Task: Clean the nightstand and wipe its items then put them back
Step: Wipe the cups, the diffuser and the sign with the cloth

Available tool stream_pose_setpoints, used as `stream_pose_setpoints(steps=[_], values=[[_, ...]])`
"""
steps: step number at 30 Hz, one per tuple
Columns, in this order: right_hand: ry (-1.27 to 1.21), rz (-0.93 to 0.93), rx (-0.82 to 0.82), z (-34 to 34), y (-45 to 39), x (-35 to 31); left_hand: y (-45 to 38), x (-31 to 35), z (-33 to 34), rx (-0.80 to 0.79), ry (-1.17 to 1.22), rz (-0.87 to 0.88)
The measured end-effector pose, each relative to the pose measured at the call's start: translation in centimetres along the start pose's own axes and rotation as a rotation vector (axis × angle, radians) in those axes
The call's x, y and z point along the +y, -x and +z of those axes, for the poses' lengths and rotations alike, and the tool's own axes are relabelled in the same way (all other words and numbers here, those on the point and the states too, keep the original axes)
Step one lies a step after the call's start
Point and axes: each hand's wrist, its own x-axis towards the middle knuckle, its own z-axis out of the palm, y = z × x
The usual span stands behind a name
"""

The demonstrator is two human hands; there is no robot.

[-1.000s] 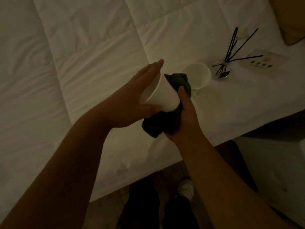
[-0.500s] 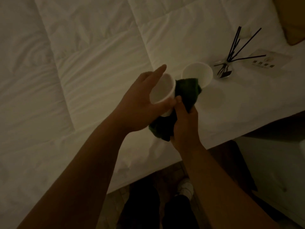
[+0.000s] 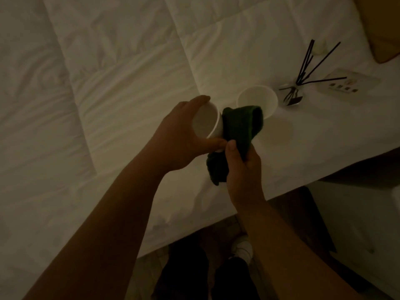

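Note:
My left hand (image 3: 177,137) grips a white paper cup (image 3: 206,123) by its rim and side, mouth turned up toward me, above the white bed. My right hand (image 3: 242,167) holds a bunched dark green cloth (image 3: 240,126) pressed against the cup's right side. A second white paper cup (image 3: 257,99) stands upright on the duvet just behind the cloth. A small glass reed diffuser (image 3: 292,98) with black sticks stands to its right.
A white power strip (image 3: 346,82) lies on the bed at the right. A tan pillow (image 3: 381,27) shows at the top right corner. The white duvet (image 3: 108,83) fills the left. Below the bed edge are the floor, my legs and a white shoe (image 3: 243,247).
The cup has turned from tilted with its base toward me to mouth up. The green cloth has come from beneath the cup to its right side.

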Motion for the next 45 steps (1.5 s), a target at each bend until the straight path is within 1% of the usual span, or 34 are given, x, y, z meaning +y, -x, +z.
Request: stream_pose_setpoints(steps=[2,3,5,7,8,9,10,11,12,14,16,19,21,24,26,29,32,34,39,41,43,44,45], values=[[0.040,-0.031,-0.023,-0.2,-1.0,-0.7,0.2,-0.2,0.0,-0.023,0.064,0.061],[0.014,-0.004,-0.025,-0.3,-1.7,-1.1,0.3,-0.1,-0.2,-0.031,0.086,0.112],[-0.126,0.104,-0.024,-0.4,-3.3,-1.8,0.4,0.1,-0.9,-0.045,0.105,0.213],[-0.337,0.245,-0.032,-0.2,-4.1,-1.9,0.2,0.2,-1.6,-0.063,0.150,0.259],[-0.454,0.323,-0.041,0.0,-4.3,-1.8,0.2,0.1,-1.8,-0.075,0.228,0.244],[-0.569,0.389,-0.061,0.3,-4.2,-1.7,0.2,0.3,-1.7,-0.090,0.355,0.210],[-0.678,0.431,-0.082,0.6,-4.0,-1.5,0.3,0.3,-1.5,-0.091,0.463,0.191],[-0.771,0.447,-0.094,1.0,-3.8,-1.3,0.4,0.4,-1.2,-0.064,0.506,0.172],[-0.836,0.449,-0.090,1.2,-3.6,-1.0,0.4,0.6,-0.9,-0.018,0.473,0.152],[-0.873,0.440,-0.065,1.3,-3.4,-0.7,0.0,0.8,-0.5,0.077,0.319,0.133],[-0.815,0.444,-0.020,1.1,-3.0,-0.4,-0.4,0.6,-0.4,0.128,0.200,0.140],[-0.591,0.431,0.092,0.6,-2.3,0.2,-1.1,0.2,-0.2,0.112,0.097,0.129],[-0.403,0.365,0.123,0.0,-1.8,0.3,-1.5,0.0,0.1,0.122,0.034,0.121],[-0.088,0.249,0.130,-1.2,-0.6,0.2,-2.4,-0.9,0.6,0.187,-0.089,0.104],[0.024,0.165,0.165,-2.4,0.1,0.3,-3.3,-1.7,1.2,0.190,-0.191,0.072],[0.037,0.093,0.239,-4.2,0.6,0.4,-4.3,-3.0,2.6,0.115,-0.321,0.040],[0.066,0.036,0.307,-5.5,0.5,-0.1,-4.7,-4.1,3.6,0.075,-0.364,0.042],[0.105,0.012,0.318,-6.0,0.2,-0.3,-4.8,-4.5,3.8,0.075,-0.413,0.055],[0.131,-0.018,0.330,-6.7,-0.4,-0.5,-4.8,-3.9,3.5,0.054,-0.489,0.019],[0.138,-0.032,0.341,-6.8,-0.5,-0.8,-4.6,-2.8,3.6,0.102,-0.532,0.064],[0.137,-0.044,0.364,-7.2,-0.6,-1.0,-5.1,-0.8,4.1,0.176,-0.555,0.166],[0.129,-0.047,0.376,-7.4,-0.7,-1.1,-5.8,0.4,4.5,0.188,-0.551,0.226],[0.123,-0.051,0.393,-7.7,-0.9,-1.2,-6.7,1.6,5.2,0.166,-0.537,0.271]])
